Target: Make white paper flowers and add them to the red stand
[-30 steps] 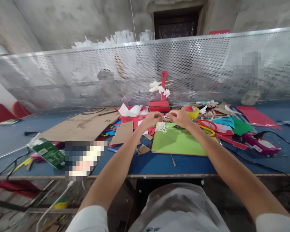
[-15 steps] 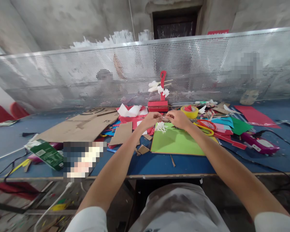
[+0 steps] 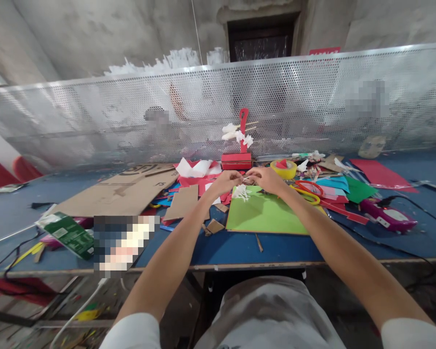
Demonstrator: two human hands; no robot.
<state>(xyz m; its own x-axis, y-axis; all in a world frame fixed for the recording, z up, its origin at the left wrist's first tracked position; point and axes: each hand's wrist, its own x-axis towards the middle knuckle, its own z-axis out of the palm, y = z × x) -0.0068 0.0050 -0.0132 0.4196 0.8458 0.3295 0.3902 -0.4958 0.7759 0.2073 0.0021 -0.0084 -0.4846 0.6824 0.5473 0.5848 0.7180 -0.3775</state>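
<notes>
My left hand [image 3: 226, 181] and my right hand [image 3: 264, 178] meet above the far edge of a green sheet [image 3: 267, 216] on the blue table [image 3: 240, 247]. Both pinch a small thin piece between their fingertips; it is too small to name. Just below the hands a white fringed paper cutout [image 3: 241, 192] lies on the green sheet. Behind the hands stands a red paper model [image 3: 240, 145] with white tufts on sticks.
Cardboard sheets [image 3: 119, 191] lie at the left, with a green packet [image 3: 70, 236]. Yellow tape roll [image 3: 284, 168], scissors [image 3: 307, 190], coloured paper scraps [image 3: 343, 186] and a pink-and-white glue gun [image 3: 388, 219] with cable sit at the right. A perforated metal screen [image 3: 312, 102] backs the table.
The hands have stayed together at the same spot, with only small finger movement. The view has shifted slightly.
</notes>
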